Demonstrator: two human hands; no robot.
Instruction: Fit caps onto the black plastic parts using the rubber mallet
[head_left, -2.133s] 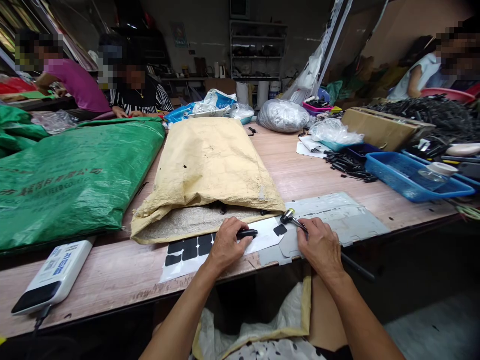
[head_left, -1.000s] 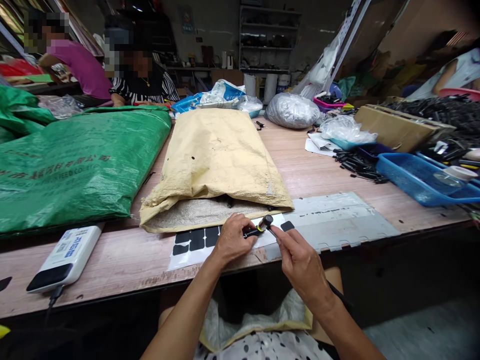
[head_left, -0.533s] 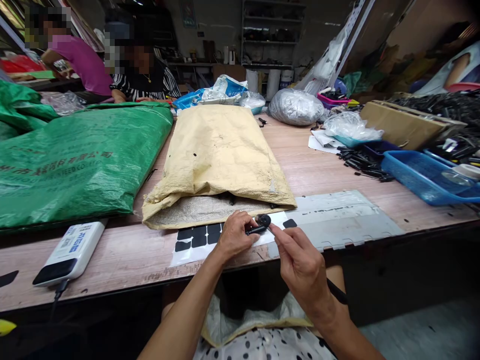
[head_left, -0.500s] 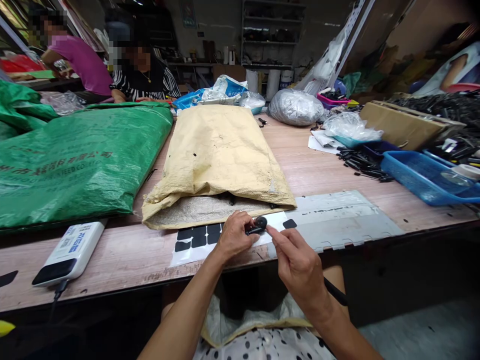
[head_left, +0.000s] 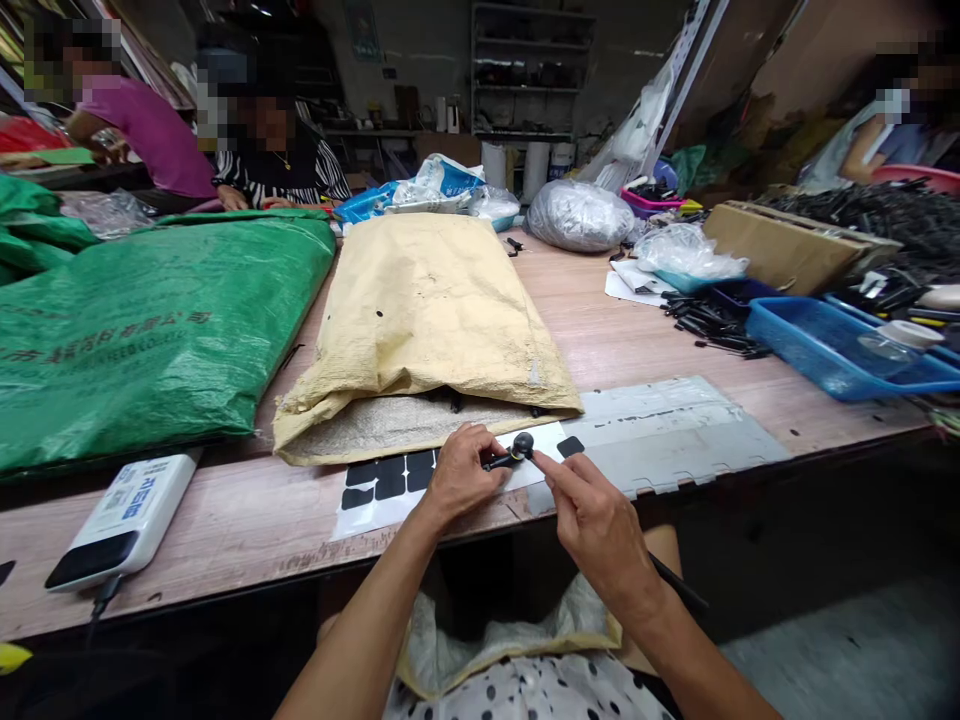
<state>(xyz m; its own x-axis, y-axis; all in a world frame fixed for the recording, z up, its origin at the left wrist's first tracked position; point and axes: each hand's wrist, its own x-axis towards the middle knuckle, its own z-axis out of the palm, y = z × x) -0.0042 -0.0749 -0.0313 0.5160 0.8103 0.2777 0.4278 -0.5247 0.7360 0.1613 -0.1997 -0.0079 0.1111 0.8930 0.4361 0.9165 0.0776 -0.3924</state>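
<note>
My left hand (head_left: 466,470) pinches a small black rod-like part with a round, knob-shaped head (head_left: 523,444). It holds the part just above a white sheet (head_left: 536,462) with black rounded stickers (head_left: 390,478). From the other side, the extended index finger of my right hand (head_left: 596,510) touches the round head. That hand's other fingers are curled, and their contents are hidden. A black stick (head_left: 679,583) shows below my right wrist; whether the hand grips it I cannot tell. Just beyond the sheet lies a cream woven sack (head_left: 442,300), its mouth towards me, with black pieces inside.
A green sack (head_left: 150,330) and a white power bank (head_left: 124,520) with a cable lie left. On the right are a grey board (head_left: 675,425), a blue tray (head_left: 825,345), loose black parts (head_left: 709,325) and a cardboard box (head_left: 795,245). Several people sit around.
The round head of the black part has turned and now shows a domed side. My hands stay close together around it. The view has shifted slightly to the right.
</note>
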